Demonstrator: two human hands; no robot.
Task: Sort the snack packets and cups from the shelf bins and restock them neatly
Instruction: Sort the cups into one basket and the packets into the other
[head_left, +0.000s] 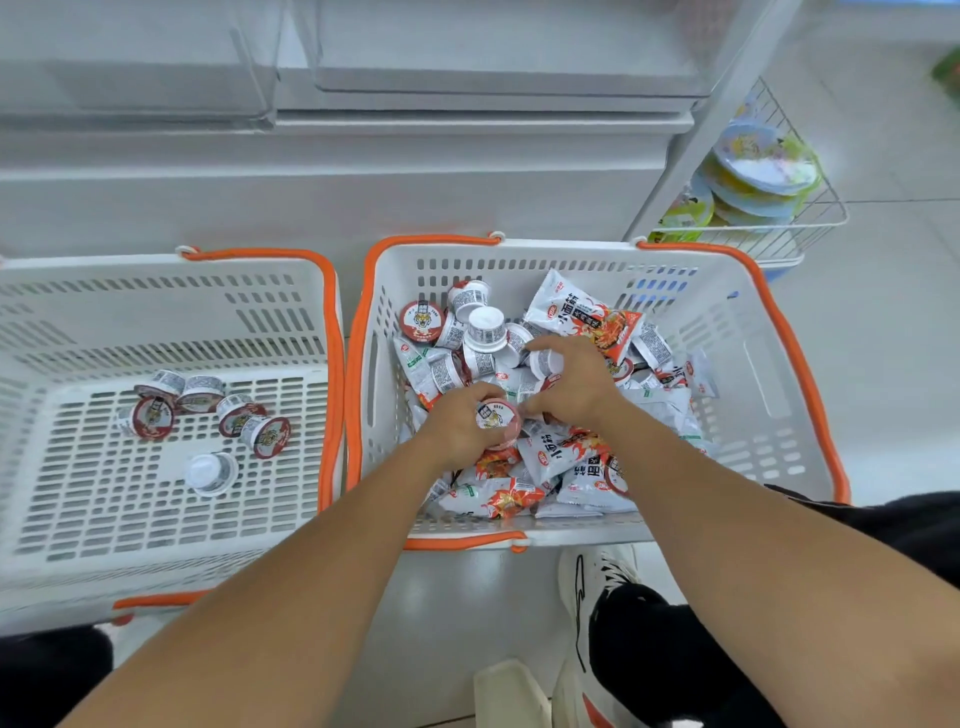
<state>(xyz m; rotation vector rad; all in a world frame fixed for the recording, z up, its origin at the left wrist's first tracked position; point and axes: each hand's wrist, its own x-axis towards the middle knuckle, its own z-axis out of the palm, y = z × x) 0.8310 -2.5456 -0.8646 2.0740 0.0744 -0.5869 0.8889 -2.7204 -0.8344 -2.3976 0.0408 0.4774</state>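
Two white baskets with orange handles stand on the floor. The right basket (737, 332) holds a heap of small cups and white-and-red snack packets (582, 317). My left hand (457, 421) grips a small cup with a red tiger lid (496, 418) in the middle of that heap. My right hand (576, 379) curls its fingers round a white cup (545, 361) just beyond it. The left basket (156, 312) holds several of the same cups (202, 410), lying loose on its bottom.
White shelf bins (467, 78) rise behind the baskets. A wire rack (810, 218) with stacked round lidded bowls hangs at the right. My shoe (597, 613) and dark trouser leg are below the right basket. A tiled floor stretches to the right.
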